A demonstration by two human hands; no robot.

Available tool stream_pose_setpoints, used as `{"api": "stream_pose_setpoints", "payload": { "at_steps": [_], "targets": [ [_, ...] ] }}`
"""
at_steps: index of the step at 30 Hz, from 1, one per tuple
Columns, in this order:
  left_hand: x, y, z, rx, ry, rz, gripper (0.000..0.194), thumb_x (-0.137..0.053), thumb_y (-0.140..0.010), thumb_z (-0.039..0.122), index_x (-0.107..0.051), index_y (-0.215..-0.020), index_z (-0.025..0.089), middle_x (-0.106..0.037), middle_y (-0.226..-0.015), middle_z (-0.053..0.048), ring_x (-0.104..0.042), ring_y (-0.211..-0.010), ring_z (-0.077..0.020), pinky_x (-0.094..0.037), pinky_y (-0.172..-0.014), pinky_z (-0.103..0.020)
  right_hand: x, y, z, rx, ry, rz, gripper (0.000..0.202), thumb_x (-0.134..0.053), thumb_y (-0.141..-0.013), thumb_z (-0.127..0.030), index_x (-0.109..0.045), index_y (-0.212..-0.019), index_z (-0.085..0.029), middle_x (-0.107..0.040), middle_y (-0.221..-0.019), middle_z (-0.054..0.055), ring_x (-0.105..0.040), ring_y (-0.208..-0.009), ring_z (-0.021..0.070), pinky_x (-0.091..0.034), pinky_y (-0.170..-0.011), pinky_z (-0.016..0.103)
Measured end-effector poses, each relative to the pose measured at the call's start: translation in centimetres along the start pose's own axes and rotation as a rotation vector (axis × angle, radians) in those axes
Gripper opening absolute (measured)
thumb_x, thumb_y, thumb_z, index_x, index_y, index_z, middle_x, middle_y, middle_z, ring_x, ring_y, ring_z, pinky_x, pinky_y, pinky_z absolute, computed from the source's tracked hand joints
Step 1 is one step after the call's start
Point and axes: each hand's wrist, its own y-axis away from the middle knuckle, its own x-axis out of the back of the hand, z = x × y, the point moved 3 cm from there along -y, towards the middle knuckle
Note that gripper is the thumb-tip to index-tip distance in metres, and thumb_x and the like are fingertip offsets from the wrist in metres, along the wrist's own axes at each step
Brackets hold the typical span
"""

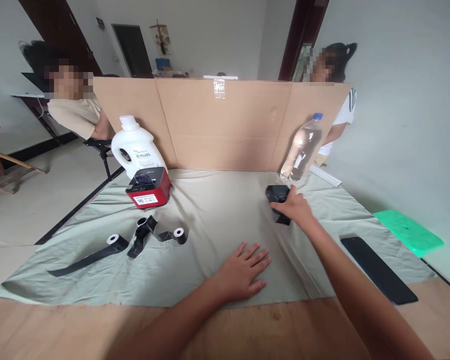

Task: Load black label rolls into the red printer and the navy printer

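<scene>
My left hand (pixel 245 272) lies flat on the grey-green cloth (pixel 225 220), fingers spread, holding nothing. Farther off on the right, my right hand (pixel 299 206) grips a small black box-shaped device (pixel 278 192) from its right side. The thumb and fingers partly cover it, and a dark piece shows at its lower end, so its exact kind is unclear. Just behind it leans a clear bottle with a blue cap (pixel 303 150). To the right of my right forearm is a flat dark slab (pixel 378 270).
On the left, a red-and-black boxy device (pixel 152 192) stands before a white jug (pixel 137 145). Nearer lie black rolls with loose strips (pixel 116 245). A cardboard screen (pixel 221 125) closes off the back, with a person on either side. A green stool (pixel 408 232) stands at right.
</scene>
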Motion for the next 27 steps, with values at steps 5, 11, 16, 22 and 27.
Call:
{"api": "stream_pose_setpoints", "payload": {
  "at_steps": [5, 11, 16, 22, 27],
  "targets": [
    [-0.3, 0.1, -0.1, -0.019, 0.008, 0.091, 0.061, -0.036, -0.103, 0.054, -0.037, -0.156, 0.023, -0.039, -0.162, -0.006, -0.026, -0.154, -0.0289, -0.010, -0.127, -0.055, -7.1, 6.1, -8.8, 0.195, -0.214, 0.002, 0.113, -0.083, -0.056, -0.055, -0.036, -0.151, -0.017, -0.056, -0.126, 0.025, -0.055, -0.120, 0.0490, -0.045, -0.097, 0.058],
    [-0.2, 0.1, 0.0, -0.042, 0.014, 0.164, 0.048, -0.044, -0.101, 0.042, -0.056, -0.142, 0.022, -0.061, -0.144, -0.008, -0.047, -0.140, -0.0283, -0.025, -0.123, -0.049, -12.1, 9.1, -12.2, 0.153, -0.333, -0.030, 0.117, -0.084, -0.057, -0.049, -0.030, -0.155, -0.015, -0.046, -0.135, 0.030, -0.040, -0.130, 0.0560, -0.040, -0.098, 0.068],
    [-0.3, 0.0, -0.2, -0.044, 0.000, 0.192, 0.052, -0.046, -0.100, 0.043, -0.050, -0.147, 0.021, -0.056, -0.149, -0.009, -0.045, -0.142, -0.0286, -0.027, -0.122, -0.049, -11.5, 9.6, -11.4, 0.172, -0.390, -0.037, 0.122, -0.082, -0.060, -0.065, -0.028, -0.157, -0.013, -0.045, -0.140, 0.032, -0.042, -0.132, 0.0549, -0.036, -0.104, 0.067],
    [-0.3, -0.1, -0.2, -0.038, -0.062, 0.105, 0.057, -0.042, -0.102, 0.051, -0.045, -0.150, 0.020, -0.045, -0.158, -0.009, -0.031, -0.151, -0.0297, -0.018, -0.124, -0.056, -9.6, 5.2, -9.3, 0.197, -0.539, -0.196, 0.092, -0.052, -0.081, -0.078, -0.045, -0.149, -0.016, -0.064, -0.127, 0.021, -0.057, -0.126, 0.0387, -0.037, -0.111, 0.056],
    [0.3, 0.1, 0.2, -0.102, -0.079, 0.186, 0.050, -0.045, -0.101, 0.044, -0.052, -0.143, 0.018, -0.055, -0.150, -0.011, -0.041, -0.145, -0.0275, -0.026, -0.121, -0.051, -11.6, 2.8, -9.1, 0.350, -0.804, -0.232, 0.068, -0.045, -0.087, -0.071, -0.060, -0.131, -0.021, -0.064, -0.135, 0.011, -0.057, -0.127, 0.0266, -0.038, -0.114, 0.047]
  ]
}}
